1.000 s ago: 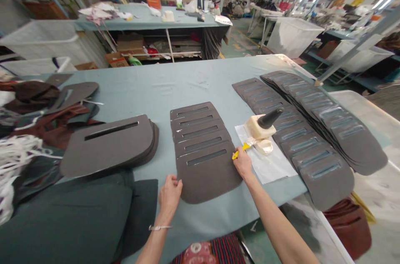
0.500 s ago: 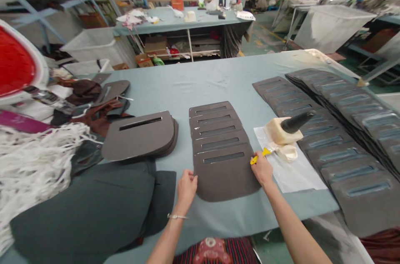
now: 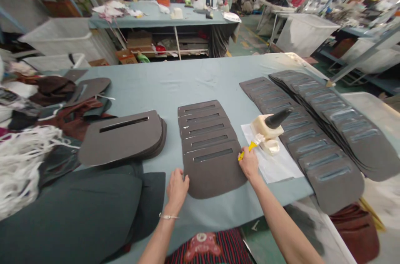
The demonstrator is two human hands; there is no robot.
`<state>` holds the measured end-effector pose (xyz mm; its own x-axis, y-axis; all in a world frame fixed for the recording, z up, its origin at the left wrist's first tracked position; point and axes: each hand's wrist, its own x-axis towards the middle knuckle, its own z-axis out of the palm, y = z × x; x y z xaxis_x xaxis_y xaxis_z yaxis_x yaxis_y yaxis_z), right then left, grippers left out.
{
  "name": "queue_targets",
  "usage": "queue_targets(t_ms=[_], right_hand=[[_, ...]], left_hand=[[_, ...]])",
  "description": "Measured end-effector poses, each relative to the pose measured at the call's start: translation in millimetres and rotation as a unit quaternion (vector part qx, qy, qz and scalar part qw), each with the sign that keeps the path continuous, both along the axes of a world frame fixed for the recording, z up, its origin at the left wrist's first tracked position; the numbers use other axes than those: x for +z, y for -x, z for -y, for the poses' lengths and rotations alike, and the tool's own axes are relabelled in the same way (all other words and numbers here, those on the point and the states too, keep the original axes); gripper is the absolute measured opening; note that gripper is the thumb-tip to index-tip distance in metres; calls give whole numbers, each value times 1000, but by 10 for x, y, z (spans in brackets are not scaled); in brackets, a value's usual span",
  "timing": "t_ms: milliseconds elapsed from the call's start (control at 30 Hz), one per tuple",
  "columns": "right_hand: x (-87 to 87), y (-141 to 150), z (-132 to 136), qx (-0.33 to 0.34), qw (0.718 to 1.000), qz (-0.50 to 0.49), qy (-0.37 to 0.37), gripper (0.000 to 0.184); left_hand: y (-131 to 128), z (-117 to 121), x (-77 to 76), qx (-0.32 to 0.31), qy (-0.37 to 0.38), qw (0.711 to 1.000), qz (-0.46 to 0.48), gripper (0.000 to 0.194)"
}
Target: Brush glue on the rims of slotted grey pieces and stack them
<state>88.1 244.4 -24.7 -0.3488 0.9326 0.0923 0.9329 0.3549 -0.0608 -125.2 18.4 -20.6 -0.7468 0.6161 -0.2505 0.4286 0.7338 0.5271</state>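
Cream glue pot (image 3: 263, 127) holds a black-handled tool (image 3: 277, 117); right hand (image 3: 249, 163) grips yellow brush (image 3: 246, 149), left hand (image 3: 176, 186) rests open on grey panel (image 3: 214, 170).

Both bare forearms reach forward from the bottom edge, the left one rising nearly straight up the frame, the right one slanting in from the lower right. The left hand (image 3: 177, 186) lies palm down, back of the hand up, fingers curled loosely with the tips pressed to the surface ahead; a thin bracelet circles its wrist. The right hand (image 3: 249, 163) sits a little farther forward, well apart from the left, knuckles up, its fingers pinched closed around a thin handle, wrist straight in line with the forearm.
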Motion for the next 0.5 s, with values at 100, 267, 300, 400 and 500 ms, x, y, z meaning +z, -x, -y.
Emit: queue_targets(t_ms=[100, 267, 300, 400, 500], right_hand=[[55, -48, 33, 30, 998, -21, -52, 19], [53, -99, 169, 59, 987, -134, -69, 27], [47, -53, 229, 66, 983, -157, -64, 31], [97, 256, 564, 91, 969, -229, -13, 40], [281, 741, 1131, 166, 923, -311, 151, 35]], left_hand=[[43, 168, 288, -13, -30, 997, -69, 23], [356, 949, 804, 92, 64, 946, -305, 37], [432, 1131, 844, 107, 87, 941, -309, 34], [616, 1552, 834, 104, 63, 968, -218, 22], [640, 1629, 783, 130, -30, 984, -115, 21]])
